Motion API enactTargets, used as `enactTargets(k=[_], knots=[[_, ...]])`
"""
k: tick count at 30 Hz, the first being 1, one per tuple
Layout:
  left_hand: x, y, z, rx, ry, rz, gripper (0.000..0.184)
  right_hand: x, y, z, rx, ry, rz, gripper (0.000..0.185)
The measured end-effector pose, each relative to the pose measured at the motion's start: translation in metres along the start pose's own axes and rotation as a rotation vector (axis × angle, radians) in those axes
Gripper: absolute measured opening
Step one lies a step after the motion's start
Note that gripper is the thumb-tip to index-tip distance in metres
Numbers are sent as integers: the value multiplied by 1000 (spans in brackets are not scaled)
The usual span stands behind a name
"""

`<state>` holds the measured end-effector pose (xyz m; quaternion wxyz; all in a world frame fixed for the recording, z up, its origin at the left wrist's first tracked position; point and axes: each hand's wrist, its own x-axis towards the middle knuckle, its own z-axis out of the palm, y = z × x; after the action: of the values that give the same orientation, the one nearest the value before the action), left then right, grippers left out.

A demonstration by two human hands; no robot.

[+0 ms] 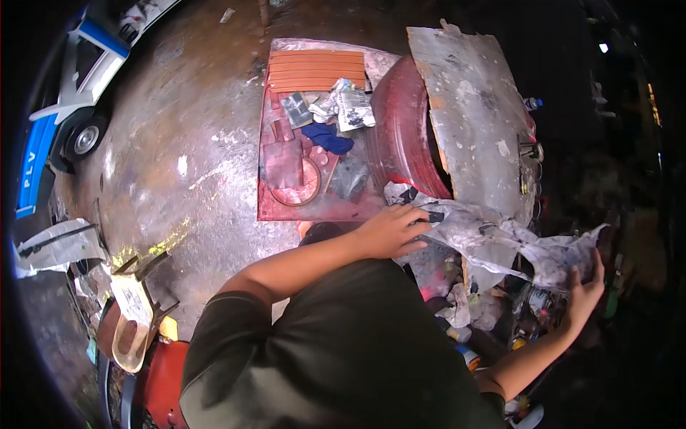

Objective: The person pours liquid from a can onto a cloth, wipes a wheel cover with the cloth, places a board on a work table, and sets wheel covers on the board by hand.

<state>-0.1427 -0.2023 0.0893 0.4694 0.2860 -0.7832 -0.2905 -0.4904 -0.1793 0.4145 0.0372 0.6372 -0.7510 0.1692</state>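
Observation:
A crumpled white cloth (pixel 493 232) with dark stains stretches between my two hands. Its left end is bunched under the bent fingers of my left hand (pixel 396 230), beside the lower edge of a large curved dark-red part (pixel 407 129). Off to the right, my right hand (pixel 587 286) grips the other end, thumb on the near side and fingers partly behind the fabric. That end is raised above the clutter. The middle of the cloth lies over the near edge of a paint-spotted grey board (pixel 471 121).
A red-stained work surface (pixel 329 213) bears an orange slatted panel (pixel 318 70), folded newspaper (pixel 355 109), a dark blue cloth (pixel 329 137) and a round rim (pixel 316 187). Mixed clutter (pixel 532 314) lies below my right arm. A blue-and-white vehicle part (pixel 39 154) stands far left.

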Motion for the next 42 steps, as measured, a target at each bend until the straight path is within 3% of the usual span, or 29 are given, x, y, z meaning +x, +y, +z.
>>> enactTargets(k=[3, 6, 7, 9, 12, 14, 16, 19, 23, 27, 28, 31, 34, 37, 38, 41, 42], knots=[[26, -10, 11, 31, 37, 46, 31, -17, 45, 25, 42, -8, 65, 59], [79, -36, 29, -245, 192, -491, 49, -29, 50, 52, 114, -1, 53, 57], [92, -59, 51, -240, 128, -647, 54, -31, 36, 62, 164, 5, 58, 54], [129, -51, 50, -898, -36, -1108, 52, -36, 25, 90, 214, -38, -6, 47], [119, -78, 105, -705, 131, -956, 45, -48, 20, 149, 175, -153, 29, 49], [116, -70, 114, -684, 238, -872, 36, -53, 12, 197, 101, -98, -117, 54], [118, -49, 102, -568, 282, -827, 28, -54, -3, 228, 109, -123, -111, 56], [122, -37, 97, -506, 363, -661, 30, -51, -14, 249, 28, -130, -137, 53], [119, -33, 95, -454, 430, -652, 33, -51, -18, 255, -2, -100, -190, 47], [118, -34, 92, -431, 390, -589, 39, -73, -43, 257, 64, 131, -251, 28], [119, -33, 91, -420, 378, -592, 39, -79, -53, 256, 127, 84, -360, 21], [119, -31, 82, -413, 311, -627, 40, -97, -82, 277, 246, -117, -368, 27], [117, -32, 79, -398, 236, -657, 43, -89, -80, 309, 201, -213, -297, 37], [114, -34, 77, -394, 232, -680, 45, -77, -75, 316, 46, -382, -366, 46], [114, -37, 77, -389, 188, -687, 49, -74, -77, 317, -5, -314, -410, 51], [121, -32, 66, -383, 82, -711, 56, -87, -53, 324, 185, -437, -260, 53], [126, -28, 54, -437, -18, -747, 66, -97, -48, 330, 161, -460, -371, 51]])
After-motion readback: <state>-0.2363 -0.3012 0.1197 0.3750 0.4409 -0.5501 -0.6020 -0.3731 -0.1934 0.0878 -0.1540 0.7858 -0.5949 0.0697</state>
